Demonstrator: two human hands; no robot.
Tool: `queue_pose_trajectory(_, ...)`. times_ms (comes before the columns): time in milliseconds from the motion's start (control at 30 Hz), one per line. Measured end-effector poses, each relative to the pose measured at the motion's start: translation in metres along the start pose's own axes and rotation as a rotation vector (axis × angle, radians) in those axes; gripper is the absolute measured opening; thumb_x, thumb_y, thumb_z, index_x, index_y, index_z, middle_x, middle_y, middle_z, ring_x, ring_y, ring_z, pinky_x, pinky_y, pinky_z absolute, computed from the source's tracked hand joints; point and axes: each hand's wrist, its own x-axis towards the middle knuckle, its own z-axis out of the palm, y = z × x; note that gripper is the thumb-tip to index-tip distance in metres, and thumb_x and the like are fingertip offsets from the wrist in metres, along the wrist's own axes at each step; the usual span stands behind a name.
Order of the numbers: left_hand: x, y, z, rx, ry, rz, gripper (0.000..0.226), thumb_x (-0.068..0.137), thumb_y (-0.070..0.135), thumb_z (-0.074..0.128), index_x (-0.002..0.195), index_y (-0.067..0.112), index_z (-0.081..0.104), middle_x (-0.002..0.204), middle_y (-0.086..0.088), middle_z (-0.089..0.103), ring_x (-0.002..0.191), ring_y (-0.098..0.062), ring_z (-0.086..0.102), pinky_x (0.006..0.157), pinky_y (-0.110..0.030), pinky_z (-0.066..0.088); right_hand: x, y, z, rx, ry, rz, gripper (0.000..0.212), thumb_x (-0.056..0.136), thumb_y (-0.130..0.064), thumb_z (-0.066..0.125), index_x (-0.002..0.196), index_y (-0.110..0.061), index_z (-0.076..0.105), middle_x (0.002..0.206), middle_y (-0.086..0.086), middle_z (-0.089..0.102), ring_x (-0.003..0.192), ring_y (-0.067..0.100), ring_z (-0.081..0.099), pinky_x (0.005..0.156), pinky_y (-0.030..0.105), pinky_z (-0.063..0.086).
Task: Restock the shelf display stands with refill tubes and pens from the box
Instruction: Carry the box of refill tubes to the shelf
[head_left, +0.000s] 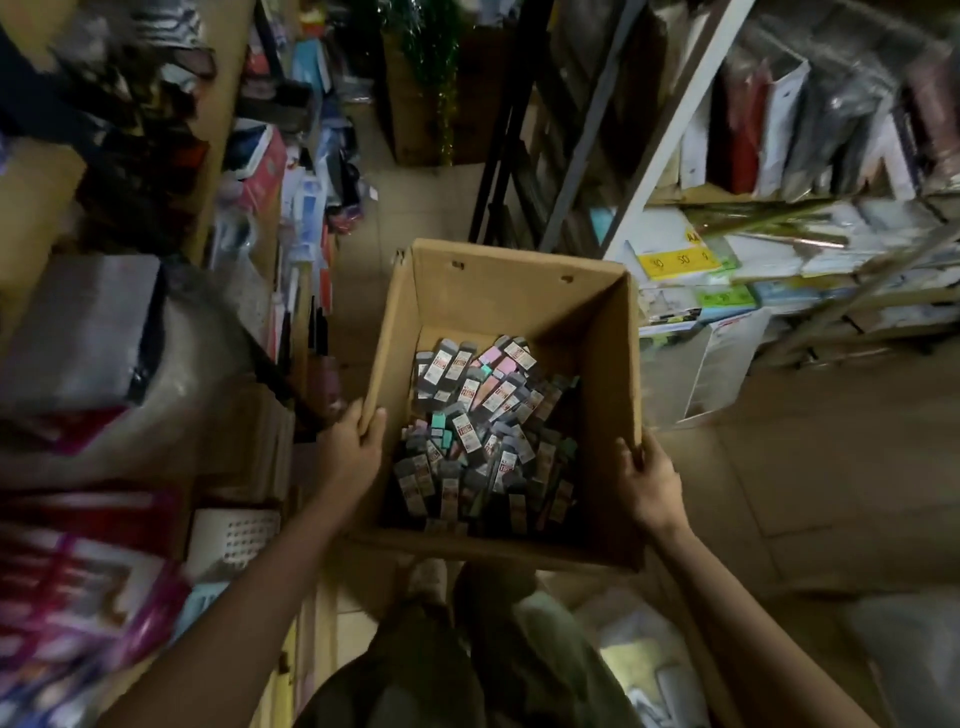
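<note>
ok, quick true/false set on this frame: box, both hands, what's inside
1. Both hands grip the cardboard box by its side walls. True: left hand on the left wall, right hand on the right wall.
2. The box is empty. False: its bottom is covered with a loose pile of small refill tubes.
3. The right hand is lifting a tube out of the box. False: it only holds the box wall.
4. The box's top is open. True.
5. The tubes stand upright in neat rows. False: they lie jumbled at different angles.
</note>
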Motion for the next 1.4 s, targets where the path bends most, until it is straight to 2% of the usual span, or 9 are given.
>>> queue_pose_trajectory(233, 0.063, 0.001, -0.009, 0.037, 0.045, -0.061, 0.021, 0.102, 0.032, 0.044, 0.095, 0.016, 0.056, 0.064, -0.004, 0.05, 0.056, -0.019, 0.052, 0.049, -0.025, 0.033, 0.085, -0.05, 0.027, 0.018, -0.17, -0.042, 0.036, 0.102, -0.025, 0.047, 0.136, -0.015, 0.048, 0.11, 0.012, 0.067, 0.086, 0.027, 0.066, 0.073, 0.044, 0.056)
queue_pose_trajectory(367, 0.085, 0.002, 0.004, 0.046, 0.14, -0.147, 0.028, 0.101, 0.026, 0.047, 0.117, 0.007, 0.059, 0.09, -0.018, 0.064, 0.084, -0.035, 0.062, 0.067, -0.031, 0.039, 0.15, -0.067, 0.044, -0.021, -0.286, -0.162, 0.034, 0.101, -0.023, 0.047, 0.134, -0.016, 0.047, 0.103, 0.001, 0.063, 0.078, 0.002, 0.059, 0.053, 0.012, 0.047)
queue_pose_trajectory(533, 0.089, 0.014, 0.05, 0.089, 0.341, -0.292, 0.033, 0.102, 0.026, 0.047, 0.129, 0.01, 0.057, 0.114, -0.019, 0.066, 0.103, -0.038, 0.061, 0.081, -0.036, 0.041, 0.241, -0.084, 0.052, -0.144, -0.46, -0.307, 0.034, 0.102, -0.031, 0.045, 0.134, -0.021, 0.045, 0.094, -0.002, 0.064, 0.07, 0.001, 0.057, 0.054, 0.013, 0.045)
queue_pose_trajectory(633, 0.071, 0.033, 0.09, 0.045, 0.475, -0.429, 0.028, 0.101, 0.027, 0.048, 0.12, 0.011, 0.059, 0.094, -0.015, 0.067, 0.073, -0.022, 0.06, 0.064, -0.028, 0.039, 0.29, -0.101, 0.046, -0.242, -0.558, -0.445, 0.038, 0.103, -0.031, 0.044, 0.139, -0.02, 0.042, 0.079, -0.013, 0.055, 0.06, -0.002, 0.053, 0.042, 0.007, 0.038)
queue_pose_trajectory(767, 0.035, 0.062, 0.138, -0.056, 0.62, -0.65, 0.031, 0.099, 0.029, 0.049, 0.119, 0.007, 0.058, 0.098, -0.016, 0.068, 0.075, -0.024, 0.059, 0.062, -0.028, 0.036, 0.328, -0.12, 0.037, -0.409, -0.71, -0.591, 0.051, 0.103, -0.036, 0.039, 0.15, -0.018, 0.028, 0.116, 0.014, 0.064, 0.09, 0.028, 0.065, 0.079, 0.032, 0.051)
queue_pose_trajectory(833, 0.015, 0.072, 0.161, -0.096, 0.702, -0.696, 0.033, 0.099, 0.029, 0.05, 0.121, 0.006, 0.058, 0.105, -0.018, 0.068, 0.083, -0.022, 0.059, 0.068, -0.027, 0.037, 0.338, -0.123, 0.037, -0.427, -0.798, -0.676, 0.051, 0.103, -0.036, 0.039, 0.15, -0.018, 0.028, 0.122, 0.014, 0.063, 0.1, 0.027, 0.066, 0.085, 0.027, 0.048)
queue_pose_trajectory(967, -0.04, 0.081, 0.203, -0.253, 0.823, -0.851, 0.037, 0.099, 0.03, 0.049, 0.131, 0.011, 0.055, 0.112, -0.013, 0.068, 0.089, -0.022, 0.063, 0.071, -0.028, 0.046, 0.332, -0.114, 0.05, -0.512, -0.951, -0.809, 0.039, 0.102, -0.032, 0.043, 0.138, -0.018, 0.041, 0.087, 0.004, 0.065, 0.05, -0.003, 0.053, 0.044, 0.007, 0.039)
queue_pose_trajectory(1133, -0.115, 0.085, 0.244, -0.355, 1.017, -1.031, 0.034, 0.098, 0.029, 0.052, 0.13, 0.016, 0.055, 0.103, -0.002, 0.067, 0.077, -0.006, 0.061, 0.056, -0.01, 0.041, 0.291, -0.104, 0.085, -0.686, -1.176, -0.936, 0.037, 0.101, -0.027, 0.047, 0.135, -0.013, 0.042, 0.067, -0.007, 0.053, 0.045, 0.004, 0.054, 0.038, 0.011, 0.038)
queue_pose_trajectory(1400, -0.214, 0.082, 0.294, -0.477, 1.257, -1.348, 0.029, 0.097, 0.028, 0.054, 0.123, 0.015, 0.058, 0.102, -0.012, 0.069, 0.075, -0.013, 0.062, 0.057, -0.026, 0.046, 0.181, -0.099, 0.14, -0.916, -1.486, -1.154, 0.027, 0.103, -0.029, 0.04, 0.129, -0.029, 0.034, 0.088, 0.002, 0.064, 0.063, 0.021, 0.064, 0.047, 0.027, 0.049)
